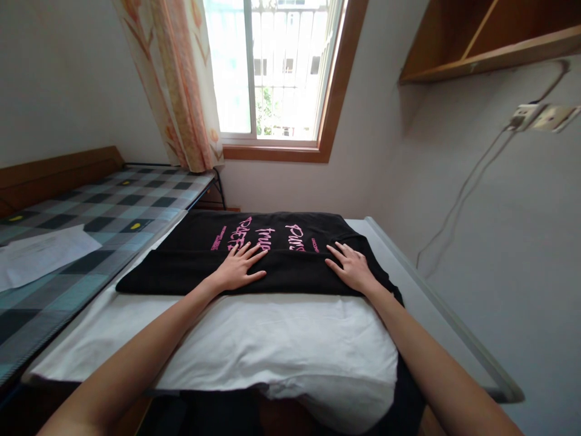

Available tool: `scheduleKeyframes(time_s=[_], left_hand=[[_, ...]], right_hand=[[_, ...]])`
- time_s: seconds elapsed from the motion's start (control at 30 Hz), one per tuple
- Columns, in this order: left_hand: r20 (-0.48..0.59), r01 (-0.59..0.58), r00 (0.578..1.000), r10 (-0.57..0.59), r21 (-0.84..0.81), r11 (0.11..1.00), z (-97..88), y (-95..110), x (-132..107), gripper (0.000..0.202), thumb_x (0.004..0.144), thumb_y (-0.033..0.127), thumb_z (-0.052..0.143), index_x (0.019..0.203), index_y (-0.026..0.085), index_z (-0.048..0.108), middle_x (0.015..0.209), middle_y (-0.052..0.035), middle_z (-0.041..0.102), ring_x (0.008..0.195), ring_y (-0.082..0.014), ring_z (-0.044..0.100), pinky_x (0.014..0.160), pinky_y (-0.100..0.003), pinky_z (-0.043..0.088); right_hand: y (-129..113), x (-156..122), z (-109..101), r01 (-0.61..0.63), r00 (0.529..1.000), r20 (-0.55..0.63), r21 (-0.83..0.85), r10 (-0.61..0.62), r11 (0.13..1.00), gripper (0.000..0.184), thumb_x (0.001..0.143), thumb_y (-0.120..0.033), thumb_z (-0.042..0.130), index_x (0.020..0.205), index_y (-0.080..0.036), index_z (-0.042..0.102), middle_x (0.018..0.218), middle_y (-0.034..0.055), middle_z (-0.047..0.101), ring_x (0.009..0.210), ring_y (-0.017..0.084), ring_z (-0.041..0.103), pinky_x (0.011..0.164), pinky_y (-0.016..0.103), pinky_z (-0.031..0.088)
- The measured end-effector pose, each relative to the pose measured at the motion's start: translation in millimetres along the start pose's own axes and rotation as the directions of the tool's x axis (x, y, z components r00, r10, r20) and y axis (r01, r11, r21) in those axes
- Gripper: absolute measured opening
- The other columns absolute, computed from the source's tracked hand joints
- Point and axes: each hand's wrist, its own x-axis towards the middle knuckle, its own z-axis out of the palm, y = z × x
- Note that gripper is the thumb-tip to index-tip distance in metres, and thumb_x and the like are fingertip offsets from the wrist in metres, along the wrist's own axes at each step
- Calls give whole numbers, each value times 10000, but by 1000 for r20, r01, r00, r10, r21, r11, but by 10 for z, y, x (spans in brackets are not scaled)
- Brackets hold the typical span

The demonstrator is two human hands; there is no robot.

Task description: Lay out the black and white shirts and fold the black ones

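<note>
A black T-shirt [290,275] with pink lettering lies across the table, its near side folded over toward the window so that part of the print is covered. My left hand [240,266] rests flat on the folded strip, fingers spread, the tips reaching onto the lettering. On the right part of the same strip lies my right hand [349,266], also palm down with its fingers apart. Neither hand grips anything. Beneath the black shirt, a white cloth [290,327], apparently a garment, spreads toward me and hangs over the table's front edge.
The white table [422,303] has a raised grey rim on the right. To the left is a bed with a checked mat [149,194], with paper sheets [45,254] on it. A cable [458,194] hangs from the wall socket [526,115]. A curtain [186,85] hangs beside the window.
</note>
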Motion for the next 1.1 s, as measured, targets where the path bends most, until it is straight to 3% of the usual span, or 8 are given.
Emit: scheduleKeyframes(time_s=[0.3, 0.6, 0.73, 0.83, 0.9, 1.0, 1.1], left_hand=[[42, -14, 999, 11, 68, 998, -4, 26, 22, 663, 916, 663, 325, 1506, 366, 265, 1585, -3, 236, 1454, -331, 174, 1150, -541, 125], [35, -66, 997, 64, 53, 996, 38, 220, -13, 697, 906, 679, 323, 1512, 339, 266, 1579, -25, 258, 1453, -319, 179, 1161, -512, 110], [49, -98, 994, 97, 21, 995, -25, 262, 29, 697, 892, 704, 325, 1498, 360, 293, 1554, -19, 324, 1436, -304, 238, 1148, -502, 164], [26, -72, 997, 73, -19, 997, -114, 153, 165, 623, 931, 662, 272, 1472, 362, 348, 1494, -13, 429, 1374, -248, 371, 1118, -445, 262], [-20, 11, 1000, -11, -2, 1000, -145, 3, 277, 585, 956, 617, 256, 1444, 332, 409, 1480, -29, 448, 1354, -228, 404, 1117, -425, 271], [-54, 179, 983, -175, 65, 982, -116, -282, 399, 563, 962, 586, 282, 1404, 300, 479, 1517, -52, 392, 1410, -267, 309, 1142, -489, 198], [-6, 314, 949, -314, 37, 949, -38, -510, 424, 593, 961, 595, 226, 1448, 314, 414, 1559, -41, 309, 1446, -295, 218, 1134, -564, 167]], right_hand=[[-22, -34, -45, -37, 992, 119, -117, 51, 992, 567, 953, -572, 303, 1416, -291, 469, 1508, 54, 407, 1405, 264, 325, 1106, 464, 293], [64, -346, -147, -81, 990, 99, -136, 95, 987, 570, 945, -582, 304, 1411, -301, 472, 1500, 47, 421, 1389, 258, 357, 1101, 452, 308], [98, -448, -184, -77, 992, 87, -142, 90, 987, 553, 947, -561, 328, 1408, -295, 477, 1493, 54, 431, 1382, 264, 368, 1090, 449, 322], [85, -455, -202, -80, 991, 97, -140, 94, 987, 544, 948, -550, 342, 1404, -287, 483, 1488, 61, 437, 1381, 265, 368, 1089, 454, 317], [77, -448, -211, -83, 990, 100, -131, 96, 988, 546, 944, -557, 353, 1398, -286, 489, 1486, 63, 440, 1377, 271, 370, 1085, 465, 316], [83, -418, -246, -78, 992, 90, -106, 87, 991, 544, 927, -580, 385, 1368, -292, 521, 1449, 71, 481, 1342, 292, 407, 1058, 490, 335], [116, -309, -317, -70, 994, 75, -65, 74, 995, 466, 913, -580, 421, 1234, -312, 627, 1321, 67, 584, 1223, 301, 509, 999, 493, 378]])
